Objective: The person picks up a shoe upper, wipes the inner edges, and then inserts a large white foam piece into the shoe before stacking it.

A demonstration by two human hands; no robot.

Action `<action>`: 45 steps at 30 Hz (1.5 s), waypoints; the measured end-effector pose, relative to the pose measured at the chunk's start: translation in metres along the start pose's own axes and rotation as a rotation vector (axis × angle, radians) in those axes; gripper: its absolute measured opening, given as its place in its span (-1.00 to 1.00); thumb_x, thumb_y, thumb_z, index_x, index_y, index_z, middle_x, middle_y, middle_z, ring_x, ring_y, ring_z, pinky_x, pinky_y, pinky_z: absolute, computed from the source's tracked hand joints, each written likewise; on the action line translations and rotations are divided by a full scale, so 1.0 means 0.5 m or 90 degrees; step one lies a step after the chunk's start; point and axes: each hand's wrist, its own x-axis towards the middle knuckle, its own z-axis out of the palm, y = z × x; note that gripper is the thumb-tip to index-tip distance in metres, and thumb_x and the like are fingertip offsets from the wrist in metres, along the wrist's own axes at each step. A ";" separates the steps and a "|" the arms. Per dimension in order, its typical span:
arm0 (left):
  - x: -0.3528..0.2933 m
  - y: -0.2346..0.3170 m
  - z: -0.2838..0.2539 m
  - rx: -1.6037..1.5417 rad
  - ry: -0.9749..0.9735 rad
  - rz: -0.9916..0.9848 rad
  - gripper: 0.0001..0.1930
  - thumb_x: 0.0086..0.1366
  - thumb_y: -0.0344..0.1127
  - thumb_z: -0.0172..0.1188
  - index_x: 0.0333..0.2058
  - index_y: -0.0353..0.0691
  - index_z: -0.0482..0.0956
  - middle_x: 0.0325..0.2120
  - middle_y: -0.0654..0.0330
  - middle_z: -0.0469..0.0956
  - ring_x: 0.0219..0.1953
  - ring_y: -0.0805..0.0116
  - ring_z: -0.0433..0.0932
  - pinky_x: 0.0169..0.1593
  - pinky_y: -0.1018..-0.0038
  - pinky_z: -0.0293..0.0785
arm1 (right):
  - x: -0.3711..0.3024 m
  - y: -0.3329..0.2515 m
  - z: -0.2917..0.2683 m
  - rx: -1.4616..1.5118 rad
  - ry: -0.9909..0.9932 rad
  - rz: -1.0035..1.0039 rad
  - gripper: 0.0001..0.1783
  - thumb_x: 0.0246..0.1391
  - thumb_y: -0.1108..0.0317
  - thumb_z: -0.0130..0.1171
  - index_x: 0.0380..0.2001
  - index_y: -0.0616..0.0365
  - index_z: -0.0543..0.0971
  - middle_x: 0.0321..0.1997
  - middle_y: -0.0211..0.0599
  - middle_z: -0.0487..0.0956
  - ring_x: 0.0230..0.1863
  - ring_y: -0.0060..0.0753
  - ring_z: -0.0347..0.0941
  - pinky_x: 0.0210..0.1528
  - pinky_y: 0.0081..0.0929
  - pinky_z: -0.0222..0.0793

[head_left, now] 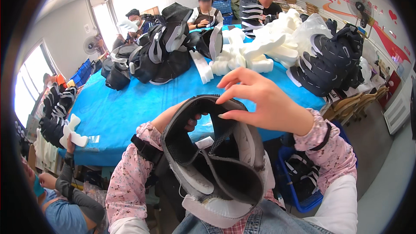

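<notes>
A black padded boot upper [177, 145] with grey lining and a white lower edge is held close to my body, its opening turned up. My left hand [192, 123] grips its far left side; the fingertips show through the opening, and the rest is partly hidden behind the rim. Over the far rim, my right hand [260, 102] bends its thumb and forefinger toward each other, their tips at the inner edge. A small white label [204, 142] shows inside the upper. A loose thread hangs at its lower left.
Beyond lies a blue-covered table [117, 112] with piled black uppers [173, 65], white foam forms [260, 52] and stacked black uppers [329, 60]. A blue crate [299, 182] stands low on my right. Several people work around the table; one at left holds a white form [73, 132].
</notes>
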 end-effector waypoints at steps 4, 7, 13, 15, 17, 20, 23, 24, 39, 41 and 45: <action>0.000 -0.017 0.004 -0.015 0.035 -0.036 -0.73 0.37 -0.09 -0.02 -0.20 -0.16 0.45 -0.52 0.37 0.40 -0.60 0.64 0.30 -0.53 0.72 0.25 | 0.002 -0.028 0.023 -0.324 -0.009 -0.013 -0.71 -0.21 0.23 0.36 -0.51 0.14 0.48 -0.20 -0.31 0.47 -0.26 -0.31 0.41 -0.20 -0.43 0.30; 0.008 -0.038 0.011 0.026 0.075 -0.107 -0.70 0.34 -0.01 0.00 -0.26 -0.11 0.49 -0.56 0.34 0.45 -0.61 0.60 0.36 -0.57 0.68 0.28 | -0.015 -0.036 0.056 -0.375 0.008 -0.064 -0.67 -0.29 0.18 0.33 -0.53 0.18 0.49 -0.23 -0.32 0.45 -0.28 -0.34 0.38 -0.25 -0.44 0.25; 0.001 -0.075 0.017 0.081 0.076 -0.144 -0.72 0.34 -0.04 0.01 -0.29 -0.13 0.50 -0.56 0.34 0.45 -0.62 0.60 0.35 -0.55 0.68 0.26 | -0.064 -0.038 0.098 -0.292 0.043 -0.177 -0.76 -0.22 0.36 0.30 -0.48 0.18 0.45 -0.21 -0.35 0.41 -0.28 -0.32 0.36 -0.26 -0.41 0.26; -0.001 -0.078 0.033 0.052 0.105 -0.186 -0.73 0.33 -0.09 0.05 -0.31 -0.17 0.52 -0.51 0.33 0.52 -0.56 0.59 0.41 -0.48 0.66 0.36 | -0.089 -0.044 0.101 -0.259 0.016 -0.193 -0.81 -0.21 0.40 0.24 -0.49 0.21 0.46 -0.25 -0.34 0.40 -0.26 -0.34 0.37 -0.24 -0.44 0.29; -0.004 -0.091 0.039 0.024 0.106 -0.203 -0.73 0.32 -0.09 0.07 -0.28 -0.19 0.52 -0.45 0.31 0.56 -0.52 0.58 0.47 -0.42 0.63 0.43 | -0.110 -0.052 0.105 -0.204 -0.006 -0.182 -0.85 -0.19 0.44 0.17 -0.48 0.24 0.47 -0.27 -0.33 0.39 -0.24 -0.34 0.37 -0.21 -0.45 0.30; -0.001 -0.120 0.022 -0.016 0.059 -0.236 -0.72 0.31 -0.11 0.10 -0.22 -0.22 0.54 -0.34 0.26 0.62 -0.41 0.53 0.57 -0.27 0.57 0.55 | -0.140 -0.051 0.128 -0.186 -0.043 -0.203 -0.85 -0.26 0.44 0.15 -0.52 0.23 0.47 -0.29 -0.34 0.38 -0.26 -0.37 0.37 -0.21 -0.49 0.31; 0.005 -0.150 0.007 -0.028 0.041 -0.265 -0.72 0.32 -0.10 0.09 -0.25 -0.21 0.54 -0.38 0.28 0.61 -0.46 0.56 0.55 -0.33 0.62 0.51 | -0.157 -0.051 0.157 -0.167 -0.037 -0.234 -0.87 -0.30 0.41 0.13 -0.59 0.21 0.47 -0.32 -0.34 0.37 -0.30 -0.39 0.35 -0.27 -0.55 0.31; 0.006 -0.153 0.003 -0.028 0.012 -0.265 -0.72 0.31 -0.09 0.10 -0.28 -0.20 0.55 -0.41 0.30 0.61 -0.46 0.57 0.55 -0.33 0.60 0.50 | -0.160 -0.052 0.160 -0.154 -0.043 -0.227 -0.87 -0.30 0.41 0.13 -0.59 0.21 0.47 -0.32 -0.34 0.37 -0.30 -0.39 0.35 -0.27 -0.55 0.31; -0.010 -0.063 -0.134 -0.118 -0.043 -0.147 -0.74 0.38 -0.10 -0.06 -0.23 -0.16 0.45 -0.54 0.33 0.39 -0.60 0.60 0.34 -0.56 0.71 0.26 | 0.005 -0.023 0.197 -0.224 0.099 0.009 -0.72 -0.24 0.27 0.35 -0.43 0.11 0.52 -0.41 -0.32 0.36 -0.41 -0.26 0.38 -0.38 -0.40 0.33; -0.007 -0.110 -0.125 -0.272 -0.133 -0.147 -0.81 0.35 -0.20 -0.01 -0.20 -0.18 0.43 -0.44 0.28 0.42 -0.49 0.52 0.39 -0.46 0.64 0.33 | 0.000 -0.024 0.201 -0.151 0.105 0.064 -0.76 -0.23 0.30 0.34 -0.47 0.11 0.51 -0.43 -0.30 0.36 -0.42 -0.23 0.37 -0.37 -0.37 0.30; -0.023 -0.194 -0.160 -0.348 -0.279 -0.152 -0.78 0.35 -0.25 -0.01 -0.10 -0.18 0.43 -0.28 0.20 0.49 -0.27 0.42 0.49 -0.25 0.49 0.47 | -0.015 -0.044 0.209 -0.119 0.007 -0.013 -0.84 -0.22 0.37 0.29 -0.54 0.12 0.50 -0.49 -0.34 0.35 -0.46 -0.27 0.34 -0.42 -0.40 0.25</action>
